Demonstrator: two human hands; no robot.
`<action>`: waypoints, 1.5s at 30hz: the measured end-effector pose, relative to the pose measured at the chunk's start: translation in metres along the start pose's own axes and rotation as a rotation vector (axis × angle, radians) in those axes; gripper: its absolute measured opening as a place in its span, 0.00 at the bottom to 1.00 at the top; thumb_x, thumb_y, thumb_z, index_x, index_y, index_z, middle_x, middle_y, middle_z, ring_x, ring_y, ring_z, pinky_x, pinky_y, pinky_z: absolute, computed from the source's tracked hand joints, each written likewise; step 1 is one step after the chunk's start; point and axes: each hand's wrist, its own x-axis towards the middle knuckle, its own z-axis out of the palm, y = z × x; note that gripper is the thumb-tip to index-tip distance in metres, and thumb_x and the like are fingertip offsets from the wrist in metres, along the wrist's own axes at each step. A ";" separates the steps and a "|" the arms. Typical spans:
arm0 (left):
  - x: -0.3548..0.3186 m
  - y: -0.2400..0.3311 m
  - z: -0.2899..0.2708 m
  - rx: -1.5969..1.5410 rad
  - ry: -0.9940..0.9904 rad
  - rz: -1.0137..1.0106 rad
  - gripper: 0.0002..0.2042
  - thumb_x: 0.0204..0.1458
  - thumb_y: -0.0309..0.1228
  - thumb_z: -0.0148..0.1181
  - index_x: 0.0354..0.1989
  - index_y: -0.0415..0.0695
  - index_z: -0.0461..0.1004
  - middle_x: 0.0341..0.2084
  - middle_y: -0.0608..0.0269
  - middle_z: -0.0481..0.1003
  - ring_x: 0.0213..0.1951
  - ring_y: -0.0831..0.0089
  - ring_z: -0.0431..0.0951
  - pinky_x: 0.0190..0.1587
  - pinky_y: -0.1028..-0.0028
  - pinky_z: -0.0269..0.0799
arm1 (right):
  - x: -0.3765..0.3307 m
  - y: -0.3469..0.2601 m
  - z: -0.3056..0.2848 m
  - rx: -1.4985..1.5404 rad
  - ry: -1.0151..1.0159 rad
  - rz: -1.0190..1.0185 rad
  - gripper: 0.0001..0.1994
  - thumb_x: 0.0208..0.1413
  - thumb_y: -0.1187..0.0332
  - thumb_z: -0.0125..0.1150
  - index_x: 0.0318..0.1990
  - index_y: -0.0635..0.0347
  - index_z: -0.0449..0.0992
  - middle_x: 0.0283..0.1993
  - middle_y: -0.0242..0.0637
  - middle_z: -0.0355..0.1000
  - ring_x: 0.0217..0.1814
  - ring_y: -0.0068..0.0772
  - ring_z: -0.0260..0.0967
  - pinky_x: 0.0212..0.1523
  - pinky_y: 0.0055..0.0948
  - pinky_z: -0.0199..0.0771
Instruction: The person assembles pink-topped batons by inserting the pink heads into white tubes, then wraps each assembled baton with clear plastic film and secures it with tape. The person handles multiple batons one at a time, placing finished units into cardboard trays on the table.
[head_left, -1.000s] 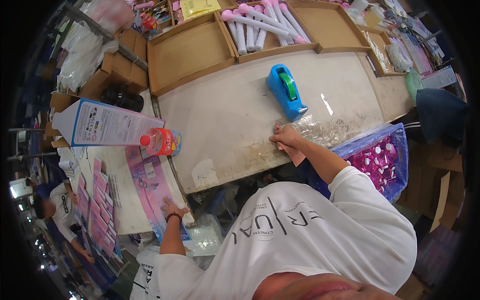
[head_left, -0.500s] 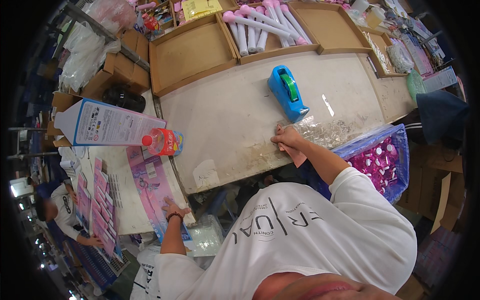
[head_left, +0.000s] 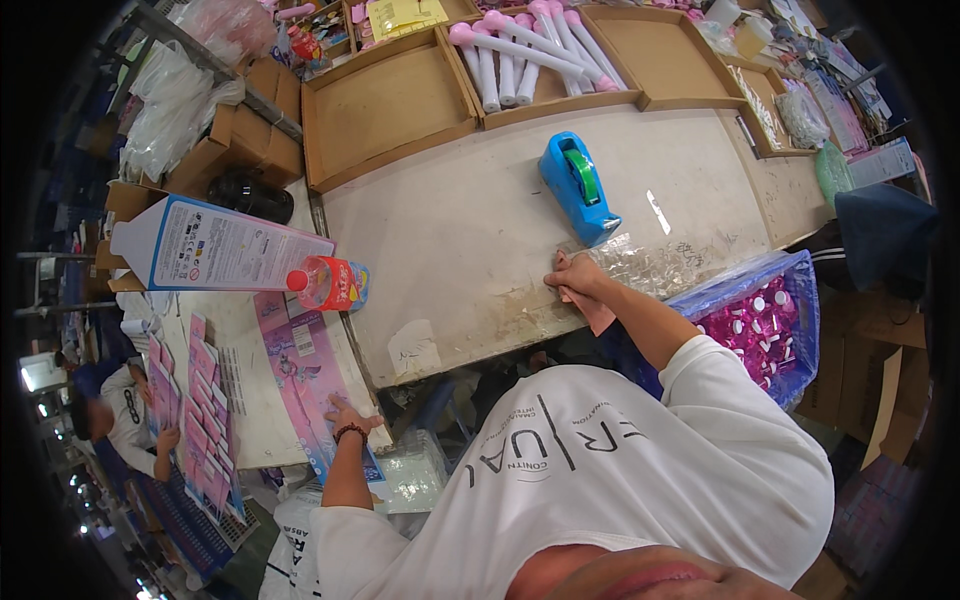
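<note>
My right hand (head_left: 582,276) is closed on a folded pinkish-brown piece, perhaps cloth (head_left: 598,314), at the front edge of the worktable (head_left: 460,230). Just beyond it stands a blue tape dispenser (head_left: 578,190) with a green roll. My left hand (head_left: 350,416), a beaded bracelet on its wrist, lies with fingers apart on a flat pink and blue printed carton (head_left: 300,360) on the left side table. Past that carton, a bottle with a red cap and label (head_left: 335,284) lies by an opened printed box (head_left: 225,245).
Cardboard trays (head_left: 390,105) line the table's far side, and one holds pink and white wands (head_left: 530,60). At the right, a blue-lined crate (head_left: 765,320) holds magenta bottles. A co-worker (head_left: 130,410) sits far left near stacked pink cartons (head_left: 210,420).
My two hands have stayed in place. The co-worker at the far left has raised a hand beside the pink cartons. The view has shifted very slightly.
</note>
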 end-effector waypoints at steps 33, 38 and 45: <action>0.003 0.000 -0.002 0.006 -0.033 -0.014 0.67 0.30 0.45 0.77 0.68 0.46 0.23 0.66 0.30 0.35 0.61 0.44 0.61 0.60 0.61 0.63 | 0.001 0.002 -0.001 0.048 -0.017 0.016 0.18 0.37 0.59 0.71 0.16 0.65 0.72 0.19 0.38 0.73 0.22 0.29 0.72 0.27 0.30 0.73; 0.002 0.000 -0.002 0.006 -0.029 -0.009 0.67 0.30 0.45 0.77 0.68 0.46 0.23 0.66 0.30 0.35 0.61 0.44 0.62 0.60 0.61 0.64 | 0.012 0.011 0.002 -0.002 0.004 0.005 0.18 0.36 0.59 0.72 0.17 0.65 0.73 0.20 0.39 0.73 0.22 0.30 0.73 0.28 0.30 0.74; 0.003 -0.001 -0.001 0.015 -0.016 0.011 0.67 0.30 0.45 0.78 0.68 0.45 0.24 0.65 0.30 0.38 0.59 0.44 0.64 0.59 0.61 0.65 | 0.008 0.008 0.001 0.058 -0.014 0.015 0.17 0.38 0.62 0.71 0.16 0.66 0.72 0.19 0.40 0.73 0.20 0.30 0.72 0.24 0.30 0.73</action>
